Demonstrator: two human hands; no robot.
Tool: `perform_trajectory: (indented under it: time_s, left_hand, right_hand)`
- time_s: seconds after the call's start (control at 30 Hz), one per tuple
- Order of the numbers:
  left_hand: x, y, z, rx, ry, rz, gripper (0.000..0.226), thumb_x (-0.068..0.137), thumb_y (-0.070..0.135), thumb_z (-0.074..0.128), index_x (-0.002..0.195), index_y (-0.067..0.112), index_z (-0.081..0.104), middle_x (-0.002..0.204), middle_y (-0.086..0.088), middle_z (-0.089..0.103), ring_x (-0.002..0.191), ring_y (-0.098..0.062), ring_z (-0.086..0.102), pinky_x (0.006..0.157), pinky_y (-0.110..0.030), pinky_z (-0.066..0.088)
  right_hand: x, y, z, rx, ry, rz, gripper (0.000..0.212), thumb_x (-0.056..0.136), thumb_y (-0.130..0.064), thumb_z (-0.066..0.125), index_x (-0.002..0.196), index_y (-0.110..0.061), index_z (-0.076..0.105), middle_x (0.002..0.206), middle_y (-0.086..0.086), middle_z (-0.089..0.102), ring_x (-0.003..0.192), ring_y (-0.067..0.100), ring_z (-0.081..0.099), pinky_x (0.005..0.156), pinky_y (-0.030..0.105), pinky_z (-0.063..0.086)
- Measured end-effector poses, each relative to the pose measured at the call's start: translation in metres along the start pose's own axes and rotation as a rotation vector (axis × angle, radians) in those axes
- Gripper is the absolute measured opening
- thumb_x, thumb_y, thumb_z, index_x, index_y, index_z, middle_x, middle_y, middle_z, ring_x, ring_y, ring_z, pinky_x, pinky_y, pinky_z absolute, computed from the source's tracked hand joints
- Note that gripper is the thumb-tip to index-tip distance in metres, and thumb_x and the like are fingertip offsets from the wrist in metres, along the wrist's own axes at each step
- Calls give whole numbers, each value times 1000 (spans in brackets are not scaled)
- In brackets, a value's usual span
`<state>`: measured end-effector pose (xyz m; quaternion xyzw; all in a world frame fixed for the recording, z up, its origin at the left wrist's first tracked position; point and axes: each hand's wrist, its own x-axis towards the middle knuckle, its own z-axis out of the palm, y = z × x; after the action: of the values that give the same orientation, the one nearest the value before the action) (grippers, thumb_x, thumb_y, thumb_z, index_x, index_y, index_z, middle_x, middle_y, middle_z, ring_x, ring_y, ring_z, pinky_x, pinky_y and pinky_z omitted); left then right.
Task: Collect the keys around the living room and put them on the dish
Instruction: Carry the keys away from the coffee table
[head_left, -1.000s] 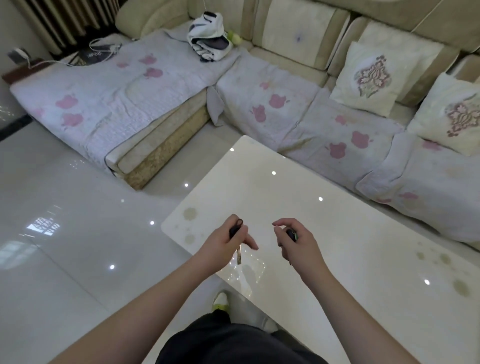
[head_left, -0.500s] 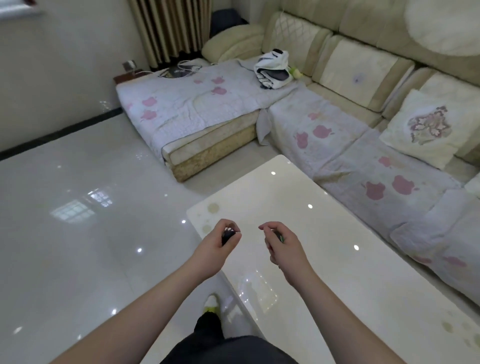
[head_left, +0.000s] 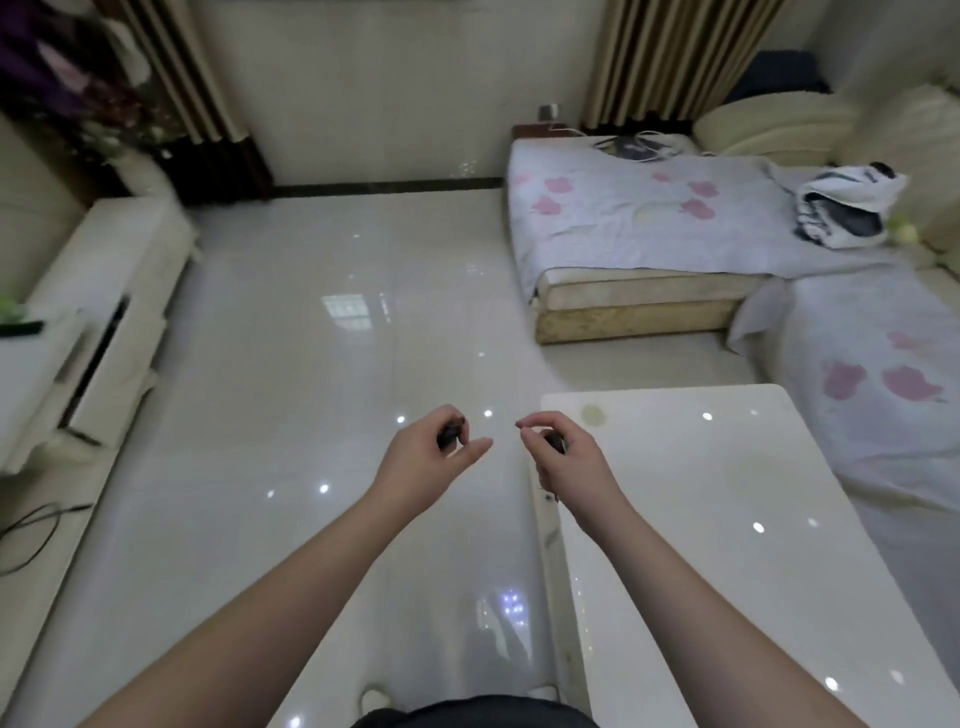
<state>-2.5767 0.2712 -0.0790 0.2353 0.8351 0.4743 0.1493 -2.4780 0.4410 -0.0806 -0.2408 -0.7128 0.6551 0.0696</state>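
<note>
My left hand (head_left: 423, 460) is held out over the glossy floor, fingers curled around a dark-headed key (head_left: 450, 435). My right hand (head_left: 566, 457) hovers at the left edge of the white coffee table (head_left: 727, 519) and grips a second dark-headed key (head_left: 555, 441); most of that key is hidden by the fingers. No dish is in view.
A sofa with a pink-flowered cover (head_left: 649, 208) fills the right side, with a black-and-white bag (head_left: 847, 210) on it. A low white TV cabinet (head_left: 88, 322) runs along the left wall, a dark cable (head_left: 31, 525) on the floor near it. Shiny tiled floor (head_left: 311, 364) lies between them.
The view has swung left, from the sofa and table toward the open floor and TV cabinet. Both hands keep their keys and now sit at the table's left edge.
</note>
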Motion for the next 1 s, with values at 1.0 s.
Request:
perform_trajectory:
  time_s: [1.0]
  left_hand:
    - [-219, -255, -394, -142, 862, -592, 35, 90, 53, 44, 71, 25, 47, 53, 10, 48, 48, -6, 39, 43, -13, 33]
  right_hand:
    - [-2, -77, 569, -226, -996, -127, 14, 96, -24, 52, 97, -25, 66, 61, -5, 51, 45, 11, 39, 43, 19, 34]
